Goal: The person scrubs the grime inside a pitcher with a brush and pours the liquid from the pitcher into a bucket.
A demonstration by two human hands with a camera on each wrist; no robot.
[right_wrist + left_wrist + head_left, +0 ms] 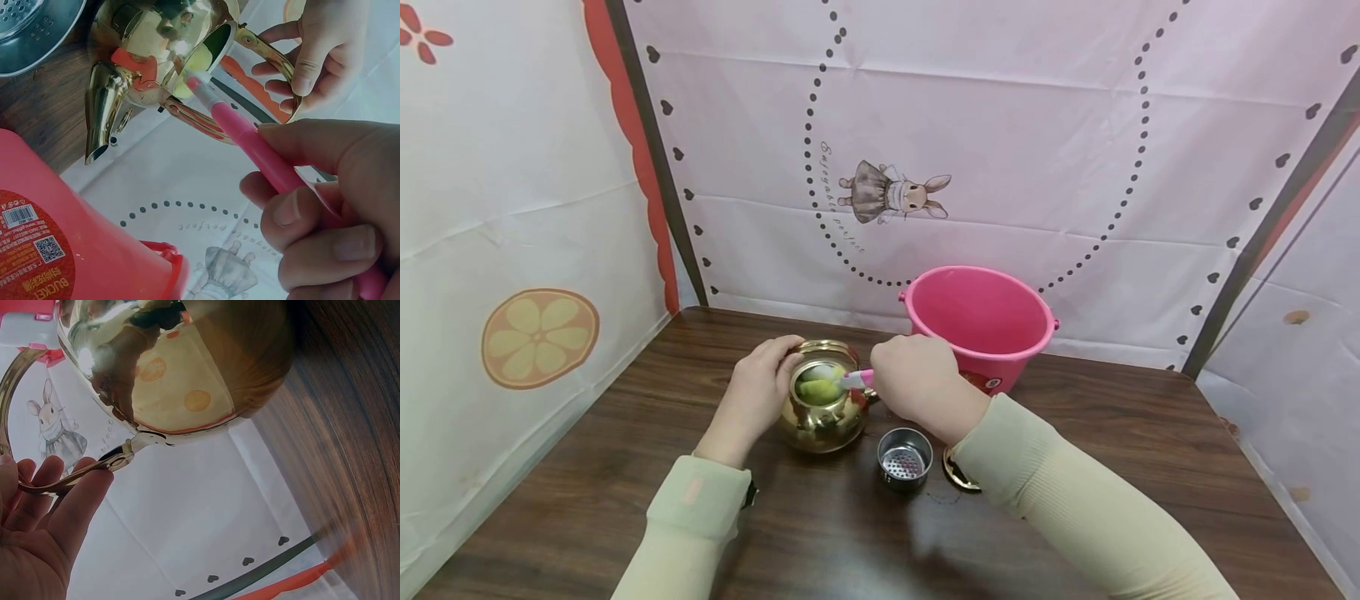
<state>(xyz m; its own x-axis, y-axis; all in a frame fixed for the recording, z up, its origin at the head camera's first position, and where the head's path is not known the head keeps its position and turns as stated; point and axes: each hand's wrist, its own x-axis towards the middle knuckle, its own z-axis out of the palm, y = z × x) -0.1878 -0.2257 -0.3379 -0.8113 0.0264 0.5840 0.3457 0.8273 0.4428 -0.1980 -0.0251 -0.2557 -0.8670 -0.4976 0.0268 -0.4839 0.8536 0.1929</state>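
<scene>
A shiny gold teapot [822,431] stands uncovered on the dark wooden table. My left hand [760,387] holds its arched handle [62,485], thumb and fingers round the bar in the left wrist view. My right hand [919,379] grips the pink handle [250,140] of a cleaning brush, fingers curled round it. The brush's yellow-green head [822,388] is inside the teapot's mouth; its lower part is hidden. In the right wrist view the gold spout [103,112] points toward the pink bucket [94,219].
A small metal strainer [904,461] with a perforated bottom sits right of the teapot. Beside it lies a gold lid [957,473], partly covered by my right sleeve. The bucket stands behind my right hand, near the printed cloth wall [760,250].
</scene>
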